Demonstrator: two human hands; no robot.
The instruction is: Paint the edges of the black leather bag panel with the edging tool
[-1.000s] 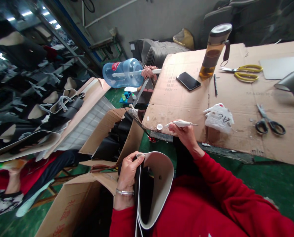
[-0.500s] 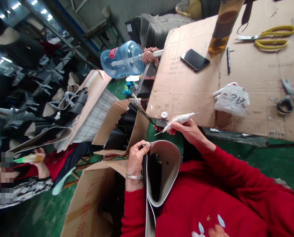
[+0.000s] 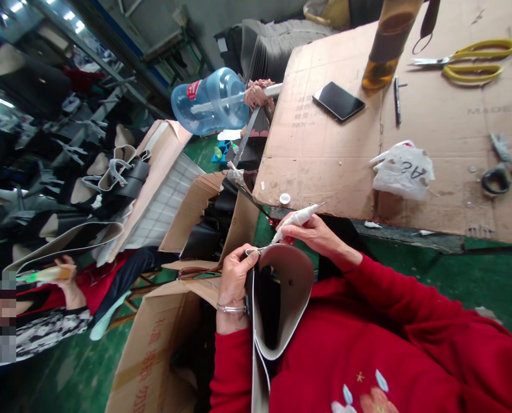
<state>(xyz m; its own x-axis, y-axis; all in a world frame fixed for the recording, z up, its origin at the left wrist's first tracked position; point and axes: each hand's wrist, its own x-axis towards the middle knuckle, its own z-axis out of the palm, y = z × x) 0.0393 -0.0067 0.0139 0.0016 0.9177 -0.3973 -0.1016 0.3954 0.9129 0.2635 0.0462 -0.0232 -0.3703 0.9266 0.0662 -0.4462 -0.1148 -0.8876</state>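
Observation:
My left hand point(image 3: 233, 276) pinches the top rim of a boot shaft point(image 3: 298, 287), black outside with a pale lining, whose wide opening faces up in front of my body. A small pale loop shows by the left thumb. In my right hand point(image 3: 318, 236) is a white tool point(image 3: 298, 219) with a thick body and a thin pointed metal tip at each end, gripped like a pen. Its lower tip meets the shaft's rim near the left fingers; whether it goes into the material I cannot tell.
A cardboard-covered table point(image 3: 325, 152) carries a phone point(image 3: 338, 101), yellow-handled scissors point(image 3: 471, 63), black-handled scissors point(image 3: 503, 169), a plastic bag point(image 3: 404, 172) and a white cap point(image 3: 284, 199). Open cardboard boxes point(image 3: 146, 344) stand at left. Another person's hand point(image 3: 69, 281) holds a bottle.
My right hand has moved left and down, bringing the white tool's lower tip from above the boot shaft to its rim. My left hand keeps its pinch.

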